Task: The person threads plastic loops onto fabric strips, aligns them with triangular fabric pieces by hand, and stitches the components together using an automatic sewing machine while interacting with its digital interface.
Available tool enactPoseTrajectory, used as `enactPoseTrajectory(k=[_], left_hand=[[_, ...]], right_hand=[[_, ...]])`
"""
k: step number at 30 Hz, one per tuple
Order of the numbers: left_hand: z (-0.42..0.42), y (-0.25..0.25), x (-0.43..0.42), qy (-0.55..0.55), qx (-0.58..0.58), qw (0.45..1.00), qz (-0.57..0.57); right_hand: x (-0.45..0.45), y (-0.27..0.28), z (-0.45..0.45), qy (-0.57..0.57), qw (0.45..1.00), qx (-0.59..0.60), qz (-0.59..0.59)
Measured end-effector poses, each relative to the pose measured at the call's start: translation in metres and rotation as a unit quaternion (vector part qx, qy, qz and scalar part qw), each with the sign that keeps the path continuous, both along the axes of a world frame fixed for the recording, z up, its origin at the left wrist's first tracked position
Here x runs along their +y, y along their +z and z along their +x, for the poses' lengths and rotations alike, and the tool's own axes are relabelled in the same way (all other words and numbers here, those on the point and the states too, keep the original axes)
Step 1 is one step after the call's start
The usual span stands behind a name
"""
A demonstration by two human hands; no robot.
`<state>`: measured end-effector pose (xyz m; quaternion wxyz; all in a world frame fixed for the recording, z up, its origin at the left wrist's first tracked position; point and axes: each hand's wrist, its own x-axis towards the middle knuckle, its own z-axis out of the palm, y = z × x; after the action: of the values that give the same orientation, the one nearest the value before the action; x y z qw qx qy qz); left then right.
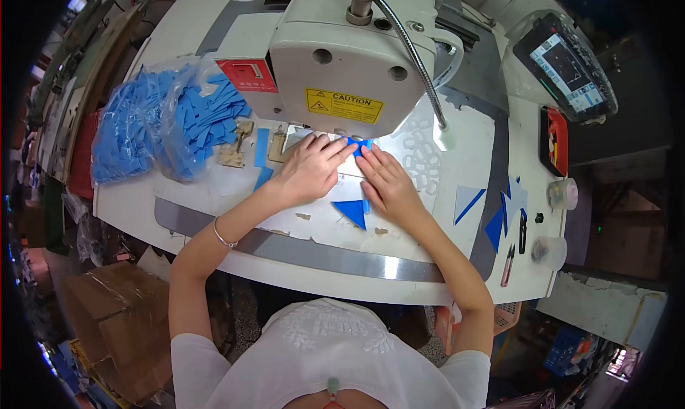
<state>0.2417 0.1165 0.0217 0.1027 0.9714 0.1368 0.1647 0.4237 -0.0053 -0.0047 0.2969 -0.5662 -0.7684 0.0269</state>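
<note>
Both my hands lie under the head of a white industrial sewing machine (342, 66). A small bright blue piece (362, 144), fabric-like, lies on the metal plate (351, 168) between my fingertips. My left hand (308, 168) is stretched flat, its fingertips at the piece's left edge. From the right, my right hand (391, 184) rests with straight fingers touching the piece. The machine head hides part of it. Just below the hands lies a blue triangular piece (352, 213). Left of my left hand are light blue strips (262, 148) and a small metal-and-tan part (277, 145).
A clear plastic bag (160, 123) of blue pieces fills the left side. At right are more blue triangles (494, 229), a pen-like tool (508, 266), small clear cups (549, 252), a red-black tray (554, 141) and a control screen (567, 66). A cardboard box (121, 323) stands lower left.
</note>
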Motion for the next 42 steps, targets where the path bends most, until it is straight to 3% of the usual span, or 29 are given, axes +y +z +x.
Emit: enactPoseTrajectory(k=[21, 27, 30, 33, 39, 42], left_hand=[[-0.018, 0.005, 0.020, 0.012, 0.045, 0.998, 0.046], [-0.007, 0.002, 0.040, 0.032, 0.057, 0.998, -0.001], [-0.002, 0.002, 0.046, 0.055, 0.128, 0.989, -0.055], [-0.010, -0.007, 0.040, 0.028, 0.039, 0.999, 0.013], [-0.014, 0.005, 0.022, 0.050, -0.033, 0.997, 0.039], [-0.025, 0.005, 0.022, 0.050, -0.052, 0.997, -0.039]], right_hand=[[0.028, -0.007, -0.021, -0.048, 0.992, -0.060, 0.103], [0.042, -0.009, -0.012, -0.046, 0.990, -0.060, 0.120], [0.044, -0.007, -0.008, -0.058, 0.988, -0.041, 0.138], [0.035, -0.009, -0.012, -0.087, 0.985, -0.002, 0.149], [0.025, 0.005, -0.008, -0.214, 0.971, -0.070, 0.085], [0.024, 0.012, -0.004, -0.234, 0.967, -0.058, 0.084]])
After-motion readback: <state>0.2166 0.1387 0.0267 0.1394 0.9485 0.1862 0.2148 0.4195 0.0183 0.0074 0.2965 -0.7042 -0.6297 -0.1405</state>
